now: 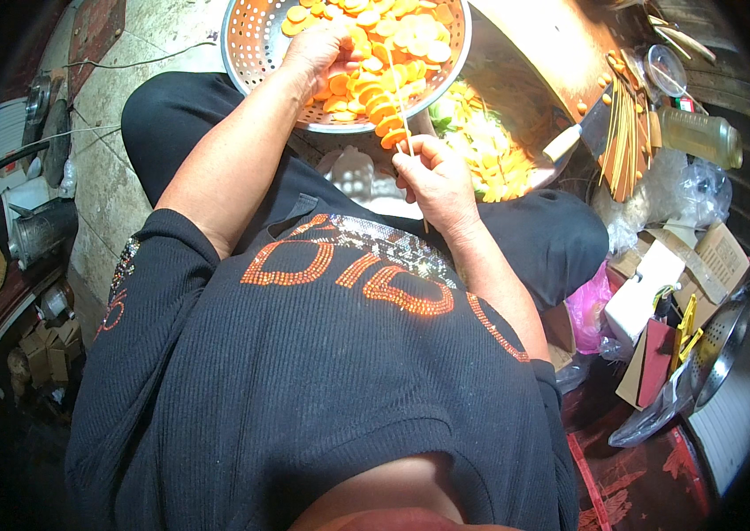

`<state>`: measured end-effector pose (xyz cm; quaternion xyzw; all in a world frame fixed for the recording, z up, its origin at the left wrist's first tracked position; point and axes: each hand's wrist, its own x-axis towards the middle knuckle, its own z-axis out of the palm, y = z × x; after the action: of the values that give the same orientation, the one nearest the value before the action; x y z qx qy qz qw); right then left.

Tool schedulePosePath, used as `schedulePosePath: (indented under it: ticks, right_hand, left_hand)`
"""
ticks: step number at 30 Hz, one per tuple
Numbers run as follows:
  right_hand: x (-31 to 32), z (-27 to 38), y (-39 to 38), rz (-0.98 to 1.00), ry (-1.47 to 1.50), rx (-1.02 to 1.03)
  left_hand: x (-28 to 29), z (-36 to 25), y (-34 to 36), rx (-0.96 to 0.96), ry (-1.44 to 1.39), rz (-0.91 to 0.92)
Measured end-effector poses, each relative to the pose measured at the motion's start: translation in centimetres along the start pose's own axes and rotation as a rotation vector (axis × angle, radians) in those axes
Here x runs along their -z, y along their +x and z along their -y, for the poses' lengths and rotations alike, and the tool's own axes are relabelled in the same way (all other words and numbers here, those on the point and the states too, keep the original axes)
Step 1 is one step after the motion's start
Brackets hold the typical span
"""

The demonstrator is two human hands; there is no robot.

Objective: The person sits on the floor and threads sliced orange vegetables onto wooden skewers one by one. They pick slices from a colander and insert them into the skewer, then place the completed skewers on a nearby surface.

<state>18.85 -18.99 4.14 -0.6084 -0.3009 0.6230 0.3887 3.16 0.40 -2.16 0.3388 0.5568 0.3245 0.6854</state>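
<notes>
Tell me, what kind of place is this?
It looks like a small food-preparation corner, maybe in somebody's home, though I can't be sure. There's a metal colander of orange slices, a heap of cut vegetables and a bundle of thin sticks.

We wear a black, finely ribbed knit top (278, 389) with a rounded neckline (366, 425). Large orange beaded letter shapes (415, 303) run across its front beside a glittering silver stone band (382, 241). Silver and orange stones decorate our black ribbed left sleeve (163, 288); our trousers (176, 133) are plain dark cloth.
</notes>
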Motion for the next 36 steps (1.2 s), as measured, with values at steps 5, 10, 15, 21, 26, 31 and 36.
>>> schedulePosePath:
  ticks: [5,10,15,21,26,31,36]
  right_hand:
    - [0.0,0.2,-0.1,0.007,0.025,-0.012]
    - [0.2,0.3,-0.2,0.043,-0.006,-0.033]
    - [0.3,0.1,-0.2,0.049,-0.006,-0.025]
    - [0.6,0.6,-0.4,0.045,0.004,-0.024]
    - [0.5,0.7,-0.7,-0.034,0.166,0.0]
    - [0.5,0.8,-0.7,-0.037,0.159,0.011]
    - [0.6,0.7,-0.8,-0.029,0.104,0.01]
  left_hand:
    - [-0.2,-0.1,-0.1,0.003,0.068,0.008]
    - [-0.2,-0.2,-0.3,0.003,0.088,0.017]
    - [-0.3,-0.4,-0.6,0.007,0.039,0.006]
    - [0.4,-0.4,-0.3,-0.03,-0.022,-0.002]
    - [1.0,-0.3,0.1,-0.063,-0.055,-0.085]
    - [1.2,-0.3,-0.1,-0.051,-0.022,-0.052]
    - [0.6,-0.7,-1.0,-0.036,-0.051,-0.032]
